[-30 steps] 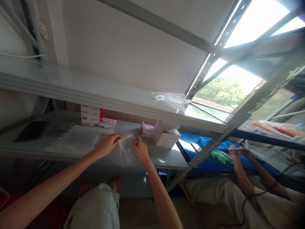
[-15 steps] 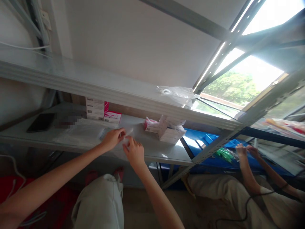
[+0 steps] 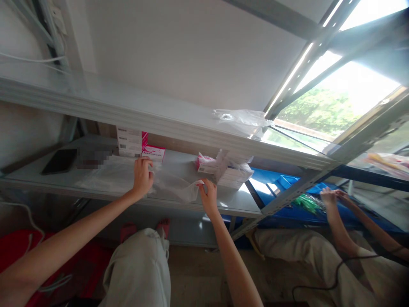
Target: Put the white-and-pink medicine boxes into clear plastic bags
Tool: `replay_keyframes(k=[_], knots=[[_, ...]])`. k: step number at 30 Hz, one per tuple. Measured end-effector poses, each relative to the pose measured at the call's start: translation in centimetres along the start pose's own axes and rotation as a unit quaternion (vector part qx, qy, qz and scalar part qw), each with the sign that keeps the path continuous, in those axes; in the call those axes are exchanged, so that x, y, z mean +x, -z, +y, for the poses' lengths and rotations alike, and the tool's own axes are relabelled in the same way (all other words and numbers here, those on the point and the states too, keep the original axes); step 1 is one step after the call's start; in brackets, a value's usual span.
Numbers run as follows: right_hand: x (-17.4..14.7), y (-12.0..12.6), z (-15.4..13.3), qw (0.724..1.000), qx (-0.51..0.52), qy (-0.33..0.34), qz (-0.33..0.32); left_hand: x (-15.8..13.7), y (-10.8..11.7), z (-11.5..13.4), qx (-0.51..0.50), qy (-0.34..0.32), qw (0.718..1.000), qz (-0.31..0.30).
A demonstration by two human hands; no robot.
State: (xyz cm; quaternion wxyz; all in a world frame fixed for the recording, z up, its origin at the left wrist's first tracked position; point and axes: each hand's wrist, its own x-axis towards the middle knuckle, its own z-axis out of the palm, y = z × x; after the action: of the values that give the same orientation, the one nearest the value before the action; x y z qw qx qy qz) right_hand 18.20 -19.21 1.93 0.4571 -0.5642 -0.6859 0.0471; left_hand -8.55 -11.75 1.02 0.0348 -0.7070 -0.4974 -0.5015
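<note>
Over the front part of the lower metal shelf [image 3: 177, 162], a clear plastic bag [image 3: 179, 184] is spread sideways between the two hands. Right hand [image 3: 209, 197]: thumb and fingers are pinched together on the bag's right end, near its upper edge. Left hand [image 3: 142, 179]: fingers are curled at the bag's left end; blur and the low contrast of the film hide the contact, so whether the fingertips grip it cannot be made out.

Handling: the bag should be very light, soft and limp, with no stiffness of its own. Its film is likely slippery and may cling to itself; a sharp pull could stretch or tear it. Hold it at the edge or a corner, with a thumb-and-finger pinch.

Pose: the left forearm enters from the lower left, with the hand raised at the wrist and its back towards the camera. The right forearm rises from below, fingers directed up and leftward. The hands stand apart, the left one slightly higher in view. Flat clear plastic film [image 3: 110, 172] lies left of the left hand; a white-and-pink carton [image 3: 154, 154] stands just behind it.
</note>
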Motion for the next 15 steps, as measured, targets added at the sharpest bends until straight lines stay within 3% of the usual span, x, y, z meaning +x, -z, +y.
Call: replay_keyframes(k=[2,5,7,10,13,15], knots=[[0.0,0.0,-0.1,0.999,0.033,-0.003,0.000,-0.9,0.3,2.2,-0.026,-0.086,0.996,-0.014],[0.0,0.1,-0.6,0.999,0.041,0.006,-0.017,-1.5,0.7,5.3,-0.059,-0.232,0.952,-0.191],[0.1,0.2,-0.9,0.998,0.037,0.020,-0.036,-1.4,0.5,6.7,-0.064,-0.279,0.913,-0.292],[0.1,0.3,-0.9,0.997,0.046,0.036,-0.044,-1.0,-0.6,6.7,-0.018,-0.247,0.902,-0.352],[0.1,0.4,-0.7,0.997,0.060,0.043,-0.035,-0.8,-2.1,4.3,0.024,-0.208,0.879,-0.428],[0.2,0.7,-0.5,0.997,0.061,0.038,-0.036,-0.9,-3.1,2.2,0.004,-0.196,0.873,-0.447]])
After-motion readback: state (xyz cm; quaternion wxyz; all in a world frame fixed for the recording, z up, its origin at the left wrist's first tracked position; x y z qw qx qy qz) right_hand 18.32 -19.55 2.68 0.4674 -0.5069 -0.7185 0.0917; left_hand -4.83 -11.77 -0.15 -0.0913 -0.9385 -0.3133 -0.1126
